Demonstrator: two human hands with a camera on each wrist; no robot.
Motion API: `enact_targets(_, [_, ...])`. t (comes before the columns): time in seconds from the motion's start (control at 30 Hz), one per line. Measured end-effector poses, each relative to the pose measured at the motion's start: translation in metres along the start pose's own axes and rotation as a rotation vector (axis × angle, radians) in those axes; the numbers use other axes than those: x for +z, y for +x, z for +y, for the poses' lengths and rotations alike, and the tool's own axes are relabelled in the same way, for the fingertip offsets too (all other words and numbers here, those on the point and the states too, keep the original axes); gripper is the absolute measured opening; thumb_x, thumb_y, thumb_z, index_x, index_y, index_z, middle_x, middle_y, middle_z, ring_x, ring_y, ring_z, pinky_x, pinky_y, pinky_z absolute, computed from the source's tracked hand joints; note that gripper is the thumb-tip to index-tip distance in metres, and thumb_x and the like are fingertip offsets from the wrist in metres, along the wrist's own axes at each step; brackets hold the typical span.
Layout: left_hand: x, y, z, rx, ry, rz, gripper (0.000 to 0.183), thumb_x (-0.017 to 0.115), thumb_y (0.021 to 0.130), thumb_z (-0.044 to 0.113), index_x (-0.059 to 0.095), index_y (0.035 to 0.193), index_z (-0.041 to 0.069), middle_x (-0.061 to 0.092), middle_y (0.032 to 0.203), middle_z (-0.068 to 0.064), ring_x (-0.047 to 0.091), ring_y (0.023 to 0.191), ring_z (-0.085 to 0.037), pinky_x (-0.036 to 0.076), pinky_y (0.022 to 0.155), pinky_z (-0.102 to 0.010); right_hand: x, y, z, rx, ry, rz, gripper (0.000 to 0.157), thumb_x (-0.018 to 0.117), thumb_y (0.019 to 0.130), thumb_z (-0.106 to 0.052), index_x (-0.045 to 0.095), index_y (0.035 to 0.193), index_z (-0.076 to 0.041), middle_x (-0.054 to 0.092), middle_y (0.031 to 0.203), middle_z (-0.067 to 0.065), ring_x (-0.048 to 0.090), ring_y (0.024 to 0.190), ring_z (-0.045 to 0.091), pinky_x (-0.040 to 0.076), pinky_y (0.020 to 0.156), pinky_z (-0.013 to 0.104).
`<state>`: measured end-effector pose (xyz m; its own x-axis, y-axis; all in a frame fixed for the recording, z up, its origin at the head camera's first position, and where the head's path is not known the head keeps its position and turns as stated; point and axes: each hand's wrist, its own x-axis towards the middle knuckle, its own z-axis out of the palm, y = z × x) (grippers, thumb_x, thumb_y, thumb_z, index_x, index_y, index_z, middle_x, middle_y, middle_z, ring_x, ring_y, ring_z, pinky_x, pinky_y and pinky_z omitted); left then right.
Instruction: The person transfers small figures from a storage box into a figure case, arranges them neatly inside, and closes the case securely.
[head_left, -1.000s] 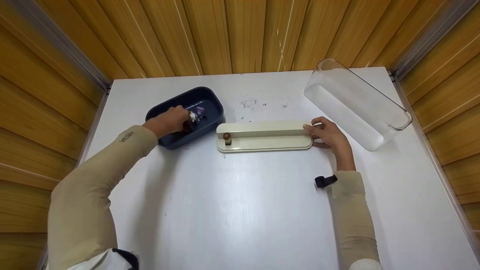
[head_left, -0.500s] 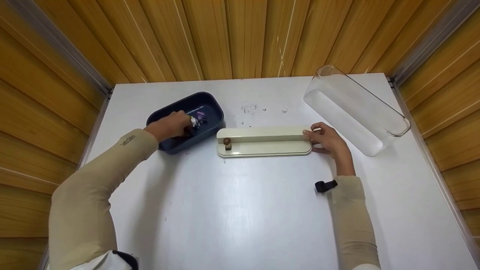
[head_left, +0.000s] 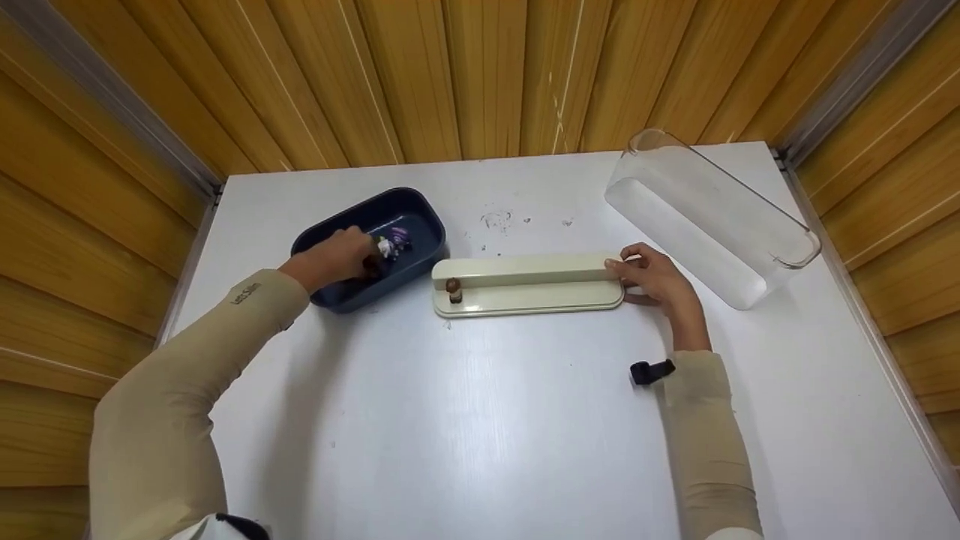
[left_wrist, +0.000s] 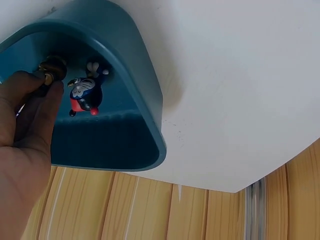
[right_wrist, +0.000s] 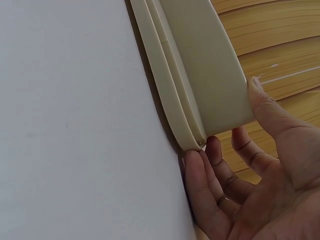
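Note:
My left hand [head_left: 339, 256] reaches down into a dark blue bin [head_left: 420, 199]. In the left wrist view its thumb and fingers pinch a small brown-and-gold figurine [left_wrist: 56, 66]. Beside it in the bin lies a blue, red and black toy figure [left_wrist: 86, 94]; a purple-and-white figure [head_left: 397, 241] shows past the knuckles in the head view. My right hand [head_left: 654, 277] grips the right end of a long cream stepped stand [head_left: 525, 268], thumb at the upper step and fingers around the lower rim. A small brown-headed figurine [head_left: 454, 291] stands upright at the left end of its lower step.
A clear, long box [head_left: 712, 195] with rounded ends lies at the back right of the white table [head_left: 480, 420]. The bin stands close to the stand's left end. Wood-panelled walls [head_left: 480, 75] enclose the back and sides.
My left hand has shifted slightly left inside the bin. The right hand keeps its hold on the stand's end. The head view has tilted a little.

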<state>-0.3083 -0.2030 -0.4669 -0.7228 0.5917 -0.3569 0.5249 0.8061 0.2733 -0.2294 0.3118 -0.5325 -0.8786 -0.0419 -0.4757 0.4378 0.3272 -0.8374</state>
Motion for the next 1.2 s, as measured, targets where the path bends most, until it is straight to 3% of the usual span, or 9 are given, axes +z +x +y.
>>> enact_targets(0.37, [0.002,-0.006,-0.004,-0.03,-0.039,0.028,0.023,0.073,0.092,0.006,0.077,0.114,0.006,0.069,0.112,-0.018,0.059,0.107,-0.033,0.051,0.095,-0.054,0.003,-0.009,-0.013,0.017,0.021,-0.011,0.043,0.069,0.096,-0.04,0.046,0.122,-0.015,0.052,0.117,0.005,0.058,0.106,0.02,0.057,0.087,0.034])
enact_targets(0.57, [0.008,-0.006,-0.004,-0.059,-0.1,0.054,0.023,0.07,0.094,0.004,0.075,0.116,0.006,0.068,0.117,-0.017,0.056,0.11,-0.032,0.049,0.1,-0.054,0.0,-0.002,-0.003,-0.008,-0.006,0.021,0.051,0.072,0.093,-0.047,0.046,0.123,-0.015,0.052,0.119,0.006,0.059,0.102,0.018,0.058,0.08,0.028])
enact_targets(0.97, [0.019,-0.013,-0.001,-0.048,-0.068,0.159,0.021,0.068,0.093,-0.001,0.077,0.11,0.005,0.073,0.108,-0.016,0.066,0.103,-0.032,0.055,0.088,-0.05,0.002,-0.008,-0.012,0.024,0.02,-0.011,0.041,0.07,0.096,-0.038,0.047,0.121,-0.015,0.052,0.116,0.004,0.06,0.101,0.017,0.057,0.087,0.034])
enact_targets(1.1, [0.023,-0.022,0.003,-0.058,-0.055,0.211,0.017,0.068,0.092,-0.001,0.076,0.106,0.005,0.072,0.102,-0.015,0.064,0.095,-0.029,0.056,0.082,-0.049,0.005,-0.019,-0.028,0.041,0.02,-0.032,0.036,0.068,0.098,-0.031,0.046,0.12,-0.012,0.052,0.115,0.005,0.06,0.103,0.02,0.056,0.091,0.038])
enact_targets(1.2, [0.02,-0.025,0.012,-0.051,-0.055,0.241,0.012,0.067,0.091,-0.002,0.075,0.098,0.004,0.071,0.094,-0.012,0.06,0.085,-0.025,0.054,0.073,-0.045,0.004,-0.023,-0.028,0.048,0.029,-0.023,0.037,0.068,0.098,-0.031,0.046,0.12,-0.012,0.053,0.115,0.005,0.059,0.105,0.021,0.056,0.093,0.038])
